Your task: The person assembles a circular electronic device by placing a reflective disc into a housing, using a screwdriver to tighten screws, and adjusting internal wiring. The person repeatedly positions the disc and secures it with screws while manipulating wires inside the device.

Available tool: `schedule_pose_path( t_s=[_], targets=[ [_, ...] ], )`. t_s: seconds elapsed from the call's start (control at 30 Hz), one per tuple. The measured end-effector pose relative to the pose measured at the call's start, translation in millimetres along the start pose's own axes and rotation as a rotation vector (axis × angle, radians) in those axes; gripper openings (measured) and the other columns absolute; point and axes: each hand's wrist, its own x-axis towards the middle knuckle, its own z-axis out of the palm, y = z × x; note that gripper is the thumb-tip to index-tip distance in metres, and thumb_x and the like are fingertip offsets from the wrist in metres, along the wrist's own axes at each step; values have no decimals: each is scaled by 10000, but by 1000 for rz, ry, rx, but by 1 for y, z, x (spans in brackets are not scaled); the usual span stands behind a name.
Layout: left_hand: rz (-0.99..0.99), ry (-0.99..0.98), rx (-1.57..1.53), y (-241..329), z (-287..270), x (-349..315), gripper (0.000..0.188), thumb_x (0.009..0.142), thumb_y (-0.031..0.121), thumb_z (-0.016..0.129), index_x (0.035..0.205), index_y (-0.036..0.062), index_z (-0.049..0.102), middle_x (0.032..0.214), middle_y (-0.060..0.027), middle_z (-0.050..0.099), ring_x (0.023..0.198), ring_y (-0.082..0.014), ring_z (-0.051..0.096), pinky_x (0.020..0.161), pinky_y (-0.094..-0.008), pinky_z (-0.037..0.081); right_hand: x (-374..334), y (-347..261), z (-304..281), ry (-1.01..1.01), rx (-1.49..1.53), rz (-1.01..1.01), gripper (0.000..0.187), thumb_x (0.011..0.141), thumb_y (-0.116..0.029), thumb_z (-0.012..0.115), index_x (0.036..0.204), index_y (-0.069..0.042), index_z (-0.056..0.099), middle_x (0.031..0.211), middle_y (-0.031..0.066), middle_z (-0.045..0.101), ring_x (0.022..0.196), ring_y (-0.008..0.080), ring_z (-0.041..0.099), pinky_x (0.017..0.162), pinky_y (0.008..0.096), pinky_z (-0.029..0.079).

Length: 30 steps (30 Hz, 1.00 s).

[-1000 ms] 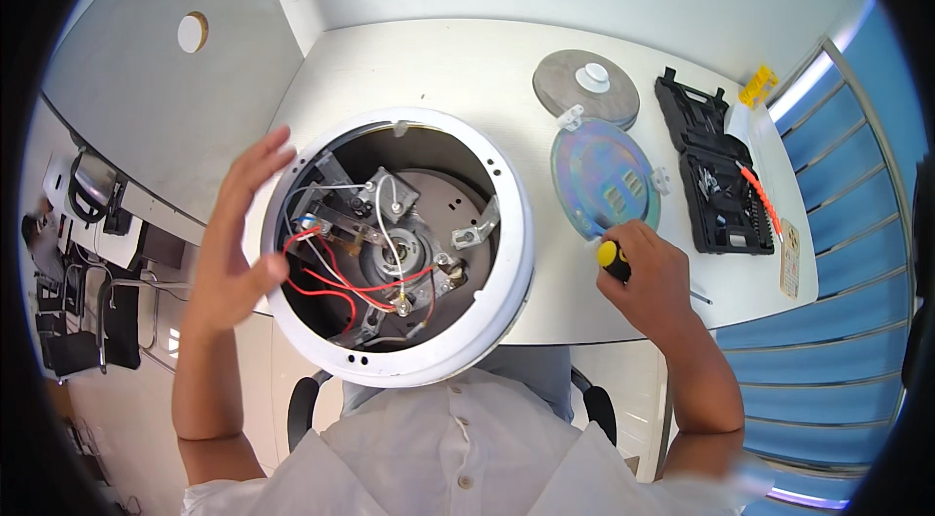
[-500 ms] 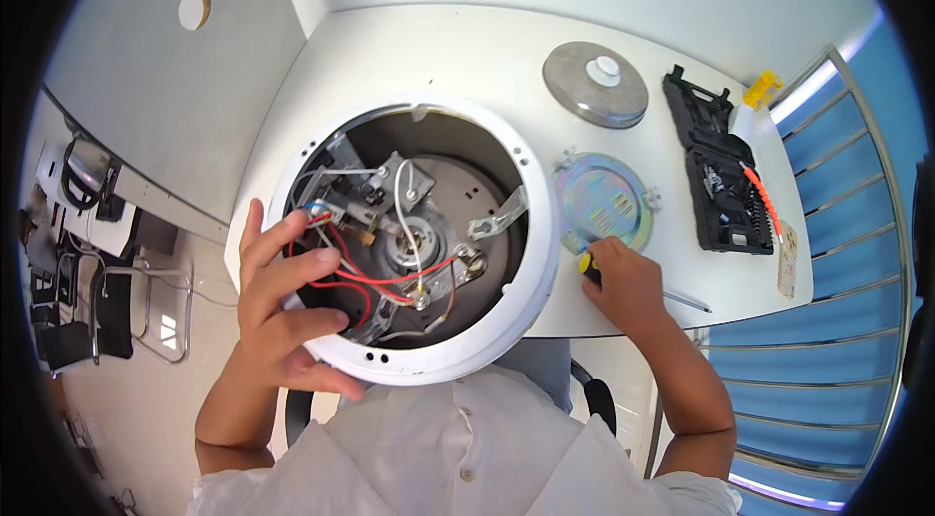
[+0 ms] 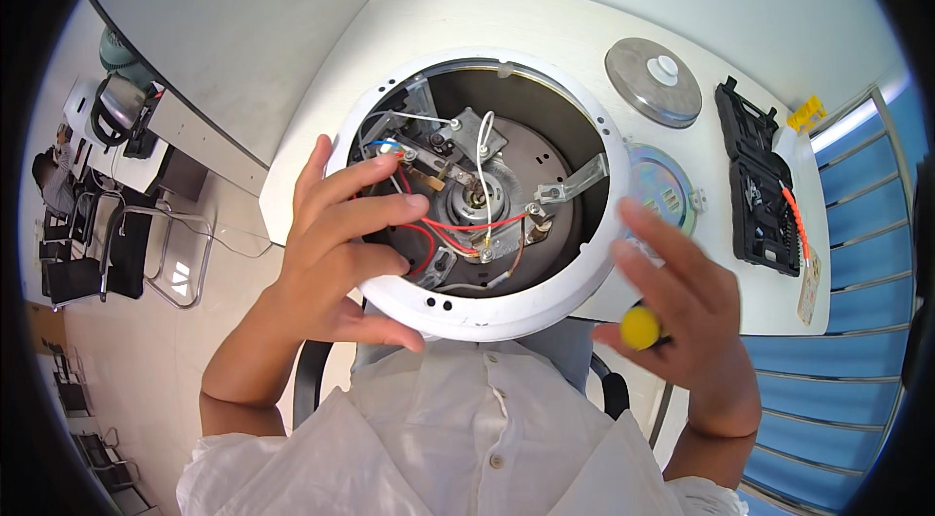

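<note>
A white rice cooker body [image 3: 545, 312] lies with its open underside facing up, showing red and white wires [image 3: 472, 224], metal brackets and a round centre part. Over its left rim, my left hand [image 3: 336, 248] grips with spread fingers reaching inside and the thumb along the outer wall. My right hand [image 3: 696, 312], slightly blurred, is by the right rim. A screwdriver with a yellow-ended handle [image 3: 640, 328] is held in its palm, index and middle fingers extended; the shaft is hidden. Beyond that hand, the round iridescent metal base plate [image 3: 672, 180] lies partly covered by the cooker.
A metal lid with a white knob [image 3: 648, 83] sits at the far right of the white table [image 3: 467, 10]. Near the right edge is an open black tool case [image 3: 765, 195] with an orange flexible shaft [image 3: 796, 214]. Metal railings [image 3: 847, 331] stand to the right.
My right hand has lifted the screwdriver off the table beside the base plate and come nearer the cooker's right rim. My left hand stays on the left rim. The whole view has shifted.
</note>
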Motion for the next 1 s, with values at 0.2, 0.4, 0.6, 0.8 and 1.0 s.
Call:
schedule_pose_path(
  t_s=[0.2, 0.4, 0.6, 0.8, 1.0],
  targets=[
    [8, -13, -6, 1, -1, 2, 518, 635, 592, 711, 800, 129, 548, 1163, -78, 587, 1210, -334, 455, 1072, -566, 106, 4, -6, 24, 30, -3, -74, 552, 617, -130, 767, 1140, -113, 591, 1131, 123, 566, 744, 196, 630, 569, 268, 495],
    [-10, -33, -3, 2, -1, -5, 540, 641, 615, 689, 839, 128, 567, 1142, -64, 591, 1157, -301, 489, 1080, -547, 93, 3, -4, 30, 84, 14, -119, 574, 580, -104, 786, 1121, -103, 594, 1109, 122, 560, 736, 216, 622, 580, 288, 505],
    [-3, 10, 73, 6, -3, -6, 537, 656, 616, 670, 869, 129, 591, 1061, -35, 602, 998, -241, 550, 1069, -503, 150, 3, -6, 29, 66, 28, -88, 583, 584, -148, 798, 1128, -109, 592, 1141, 125, 547, 761, 238, 625, 613, 300, 517],
    [-1, 63, 79, 4, -2, -11, 556, 673, 641, 634, 893, 131, 621, 953, -18, 591, 887, -229, 534, 1013, -466, 228, 6, -10, 26, 41, 77, -31, 615, 572, -212, 816, 1135, -110, 589, 1145, 134, 543, 817, 248, 626, 650, 309, 526],
    [-57, 193, 50, 8, 13, -13, 515, 688, 623, 644, 844, 133, 619, 943, -13, 612, 919, -236, 541, 1030, -495, 199, 3, -14, 35, 119, 40, -29, 573, 593, -251, 823, 1099, -93, 604, 1128, 169, 542, 853, 277, 624, 674, 326, 532]
  ],
)
